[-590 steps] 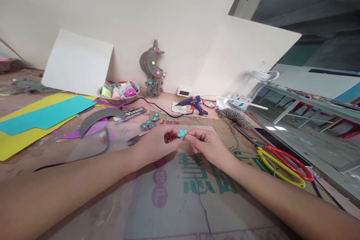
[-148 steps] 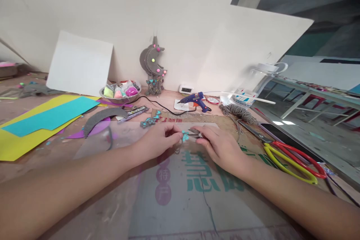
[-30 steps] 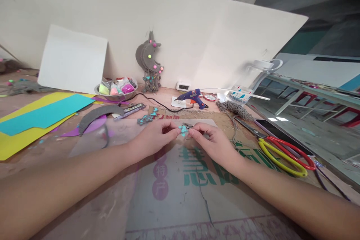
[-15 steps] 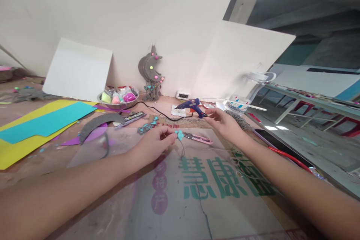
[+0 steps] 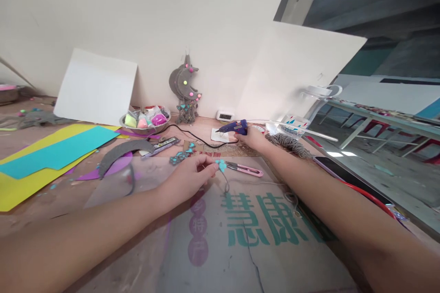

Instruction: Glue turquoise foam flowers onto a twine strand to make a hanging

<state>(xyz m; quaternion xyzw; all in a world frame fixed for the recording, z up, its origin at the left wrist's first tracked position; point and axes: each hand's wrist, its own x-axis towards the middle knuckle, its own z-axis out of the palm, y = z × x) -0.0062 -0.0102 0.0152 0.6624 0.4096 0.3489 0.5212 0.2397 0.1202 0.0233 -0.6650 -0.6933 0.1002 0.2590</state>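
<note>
Between the thumb and fingers of my left hand (image 5: 192, 176) is a small turquoise flower (image 5: 221, 165), with a grey cord hanging from it. My right hand (image 5: 252, 139) is wrapped round the handle of a blue glue gun (image 5: 234, 127), whose nozzle points left over a small white pad (image 5: 219, 135). Pink-handled snips (image 5: 245, 170) lie just right of the flower. Behind my left hand rests a string of grey and turquoise flowers (image 5: 182, 154).
A bowl of coloured clay (image 5: 146, 123), a grey moon ornament (image 5: 185, 83) and a small clock (image 5: 225, 115) stand at the back. Coloured sheets (image 5: 65, 151) lie left. Grey yarn (image 5: 288, 145), a clear jug (image 5: 311, 103) and a phone (image 5: 350, 178) are right.
My right hand has moved forward and left and closed round the glue gun's handle. My left hand still holds the flower in nearly the same place.
</note>
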